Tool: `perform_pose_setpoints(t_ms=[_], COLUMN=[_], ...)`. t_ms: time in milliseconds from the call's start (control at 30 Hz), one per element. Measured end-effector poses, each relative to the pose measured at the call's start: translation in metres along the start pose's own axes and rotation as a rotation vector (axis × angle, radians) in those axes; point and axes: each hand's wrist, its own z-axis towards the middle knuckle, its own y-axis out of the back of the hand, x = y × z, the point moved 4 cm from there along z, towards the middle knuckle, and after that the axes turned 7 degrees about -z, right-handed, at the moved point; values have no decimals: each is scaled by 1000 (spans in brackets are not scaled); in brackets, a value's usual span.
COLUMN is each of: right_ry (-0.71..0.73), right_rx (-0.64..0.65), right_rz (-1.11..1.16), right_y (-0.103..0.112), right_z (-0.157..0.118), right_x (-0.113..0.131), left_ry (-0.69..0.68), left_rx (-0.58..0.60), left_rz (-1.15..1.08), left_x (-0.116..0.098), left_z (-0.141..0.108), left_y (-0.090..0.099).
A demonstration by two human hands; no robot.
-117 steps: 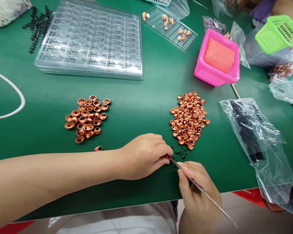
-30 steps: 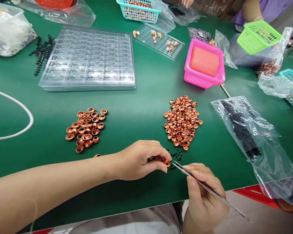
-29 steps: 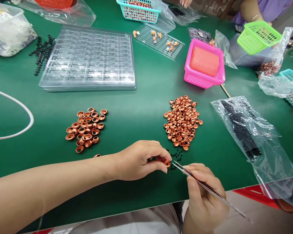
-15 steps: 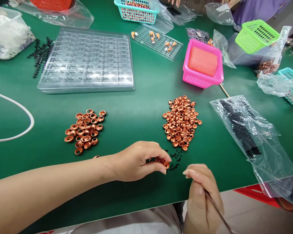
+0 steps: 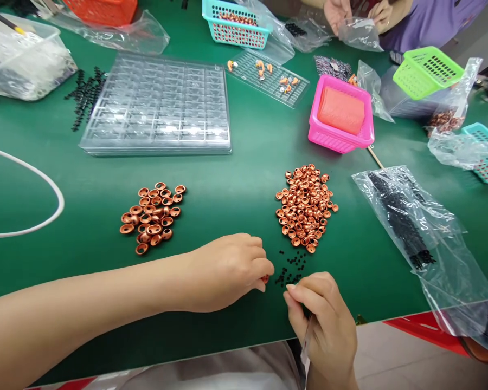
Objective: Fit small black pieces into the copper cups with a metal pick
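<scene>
My left hand (image 5: 236, 268) is closed, with a copper-coloured cup (image 5: 265, 279) partly showing between thumb and fingers. Beside the small black pieces (image 5: 293, 266), my right hand (image 5: 323, 314) is closed around a thin stick (image 5: 307, 341); its thumb and forefinger tips meet near those pieces, and whatever they pinch is too small to tell. Just behind the black pieces lies a large pile of copper cups (image 5: 307, 208). A smaller group of similar cups (image 5: 152, 216) sits beyond my left forearm.
Clear plastic trays (image 5: 158, 108) lie at the back left. A pink basket (image 5: 341, 116) stands behind the large pile, with a plastic bag of black strips (image 5: 402, 216) to the right. Another person's hands (image 5: 380, 16) hold a bag at the back.
My left hand has turned knuckles up and drawn slightly left, hiding most of the cup. My right hand has moved left to the black pieces, and the stick now points more steeply down.
</scene>
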Motion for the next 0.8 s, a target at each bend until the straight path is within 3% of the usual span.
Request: perform_pose_setpoints(t_ms=[133,267,633,800], right_ry=[-35,-9,134,259], right_rx=[-21,-8,107,-10], right_rz=[33,30,-28,-87], right_y=[2,-1,-9,-13], right_z=[0,0,2,9], right_x=[-1,-1,3,4], left_ry=[155,202,182,196], left_rx=[71,39,81,70], left_rz=[133,-32,-269,-248], left_x=[1,-3,-9,-6], left_z=[-10,-10,6,6], left_y=[20,31,3,-3])
